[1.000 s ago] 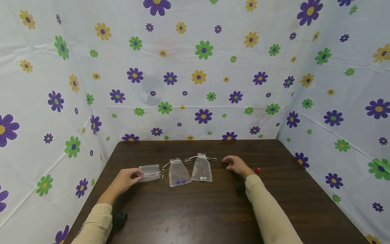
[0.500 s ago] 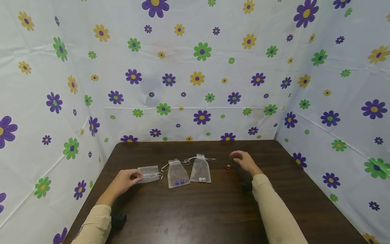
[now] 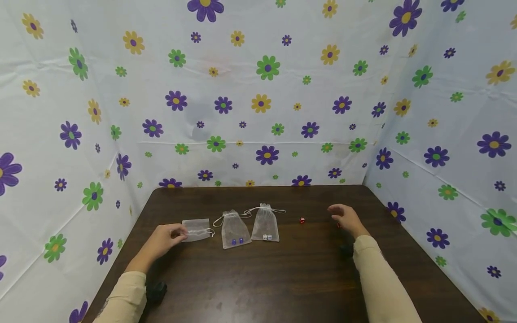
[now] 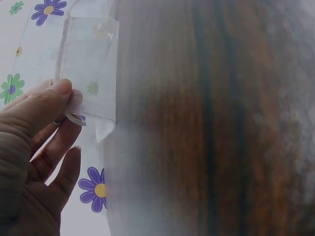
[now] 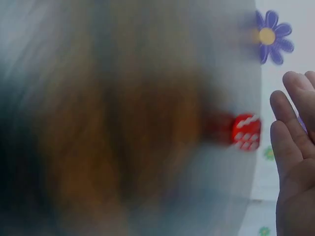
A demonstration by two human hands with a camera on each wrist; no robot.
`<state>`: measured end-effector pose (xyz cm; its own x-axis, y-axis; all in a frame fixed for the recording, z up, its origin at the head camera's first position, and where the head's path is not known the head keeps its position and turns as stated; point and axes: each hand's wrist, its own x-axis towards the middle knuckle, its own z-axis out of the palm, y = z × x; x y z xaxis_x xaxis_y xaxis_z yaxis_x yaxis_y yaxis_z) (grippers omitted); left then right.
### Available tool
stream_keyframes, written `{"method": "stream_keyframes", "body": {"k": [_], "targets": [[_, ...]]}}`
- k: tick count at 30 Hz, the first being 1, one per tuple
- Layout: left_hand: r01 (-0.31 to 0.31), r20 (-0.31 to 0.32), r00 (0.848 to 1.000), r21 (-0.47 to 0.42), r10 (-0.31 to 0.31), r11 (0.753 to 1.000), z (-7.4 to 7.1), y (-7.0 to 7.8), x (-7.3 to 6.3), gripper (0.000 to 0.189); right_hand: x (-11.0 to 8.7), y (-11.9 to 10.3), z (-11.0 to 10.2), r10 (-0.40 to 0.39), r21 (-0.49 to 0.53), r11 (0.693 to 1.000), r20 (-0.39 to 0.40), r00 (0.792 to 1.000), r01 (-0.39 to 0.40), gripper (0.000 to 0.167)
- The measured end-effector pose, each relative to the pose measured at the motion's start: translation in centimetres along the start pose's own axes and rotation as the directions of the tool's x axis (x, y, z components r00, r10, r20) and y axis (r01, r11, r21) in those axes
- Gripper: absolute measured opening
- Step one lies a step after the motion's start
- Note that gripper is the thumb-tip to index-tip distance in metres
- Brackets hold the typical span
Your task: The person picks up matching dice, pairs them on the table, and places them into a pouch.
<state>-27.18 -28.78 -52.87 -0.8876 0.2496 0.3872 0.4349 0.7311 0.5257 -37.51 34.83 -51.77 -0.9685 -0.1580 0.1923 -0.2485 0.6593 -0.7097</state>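
Note:
At the left of the table my left hand (image 3: 164,238) pinches the edge of a sheer white drawstring bag (image 3: 198,229) between thumb and fingertips. The left wrist view shows the see-through bag (image 4: 91,64) hanging flat from that grip, its cord by the fingers. Over on the right side, my right hand (image 3: 346,220) hovers above a red die, fingers loosely bent and holding nothing. This red die (image 5: 246,132) shows white pips and lies just off the fingertips in the right wrist view. A second red die (image 3: 302,220) rests on the table between that hand and the bags.
Two more sheer drawstring bags lie mid-table: one bag (image 3: 235,231) has two blue dice (image 3: 237,241) inside, the other bag (image 3: 264,224) two white dice (image 3: 267,237). White flowered cloth (image 3: 266,112) walls the dark wooden table (image 3: 258,278) at the back and sides.
My right hand has moved right, away from one red die, which now shows uncovered, to the other red die. The left hand and its bag have stayed put.

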Motion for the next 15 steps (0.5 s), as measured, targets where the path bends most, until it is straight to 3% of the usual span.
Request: {"method": "stream_keyframes", "body": {"k": [9,15], "targets": [[0.003,0.005,1.0,0.009,-0.003,1.0,-0.2,0.1,0.0,0.019,-0.9,1.5,0.0,0.092,-0.011,0.996,0.06,0.994,-0.091,0.032],[0.003,0.002,1.0,0.024,-0.003,1.0,-0.2,0.0,-0.1,0.019,-0.9,1.7,0.1,0.074,-0.036,0.997,0.072,0.995,-0.071,0.033]]}}
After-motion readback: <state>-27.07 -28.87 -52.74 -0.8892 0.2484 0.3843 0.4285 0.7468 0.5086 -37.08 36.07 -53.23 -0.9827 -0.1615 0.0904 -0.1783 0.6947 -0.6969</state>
